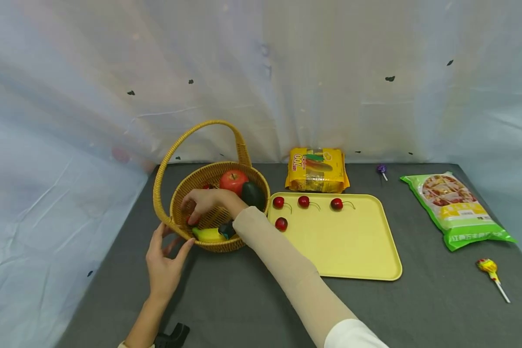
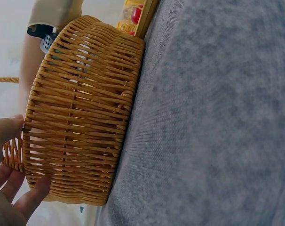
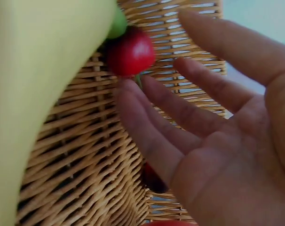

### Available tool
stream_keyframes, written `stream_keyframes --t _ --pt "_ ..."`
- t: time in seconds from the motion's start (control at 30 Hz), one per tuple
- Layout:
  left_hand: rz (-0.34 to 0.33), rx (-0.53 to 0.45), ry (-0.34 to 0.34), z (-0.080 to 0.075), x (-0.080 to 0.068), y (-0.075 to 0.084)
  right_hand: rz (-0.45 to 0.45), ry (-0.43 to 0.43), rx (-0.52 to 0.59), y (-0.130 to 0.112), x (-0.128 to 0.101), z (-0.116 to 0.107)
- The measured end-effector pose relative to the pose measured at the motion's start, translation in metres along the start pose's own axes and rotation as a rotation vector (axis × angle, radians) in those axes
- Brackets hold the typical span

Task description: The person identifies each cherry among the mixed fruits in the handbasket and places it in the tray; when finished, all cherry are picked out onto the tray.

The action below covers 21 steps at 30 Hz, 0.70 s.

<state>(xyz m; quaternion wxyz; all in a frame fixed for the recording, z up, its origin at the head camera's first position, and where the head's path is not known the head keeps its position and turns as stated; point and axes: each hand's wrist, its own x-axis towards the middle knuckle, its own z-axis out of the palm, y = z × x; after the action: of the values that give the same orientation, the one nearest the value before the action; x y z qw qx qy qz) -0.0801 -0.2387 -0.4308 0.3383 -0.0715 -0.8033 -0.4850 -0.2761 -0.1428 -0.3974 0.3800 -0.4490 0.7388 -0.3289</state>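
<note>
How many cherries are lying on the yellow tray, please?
4. Three lie along the far edge of the yellow tray: a left cherry, a middle cherry and a right cherry. A fourth cherry lies nearer, by the left edge. The sleeved forearm may hide others.

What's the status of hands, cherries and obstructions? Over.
Left hand gripping wicker basket. Right hand inside, beside a cherry, not gripping it. Banana alongside, possibly obstructing.

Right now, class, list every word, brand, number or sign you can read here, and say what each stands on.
"100": on the yellow packet.
"LOT": small, next to the "100" on that packet.
Green-and-white bag: Chinese characters, too small and blurred to read surely.
Yellow lollipop: any print is too small to read.
</note>
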Motion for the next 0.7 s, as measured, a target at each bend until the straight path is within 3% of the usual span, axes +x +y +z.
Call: stream_keyframes --t 0.13,0.4,0.7 --pt "0.014 -0.004 0.005 0.0003 -0.0003 -0.0005 0.049 -0.052 0.044 0.0019 -0.0005 0.0034" --pt "0.057 -0.004 0.02 0.0023 0.0017 -0.0013 0.102 -0.058 0.039 0.0028 0.0014 0.0065" --pt "0.056 0.008 0.018 0.0012 0.0003 -0.0005 0.065 -0.025 0.084 0.0053 -0.0044 0.0013"
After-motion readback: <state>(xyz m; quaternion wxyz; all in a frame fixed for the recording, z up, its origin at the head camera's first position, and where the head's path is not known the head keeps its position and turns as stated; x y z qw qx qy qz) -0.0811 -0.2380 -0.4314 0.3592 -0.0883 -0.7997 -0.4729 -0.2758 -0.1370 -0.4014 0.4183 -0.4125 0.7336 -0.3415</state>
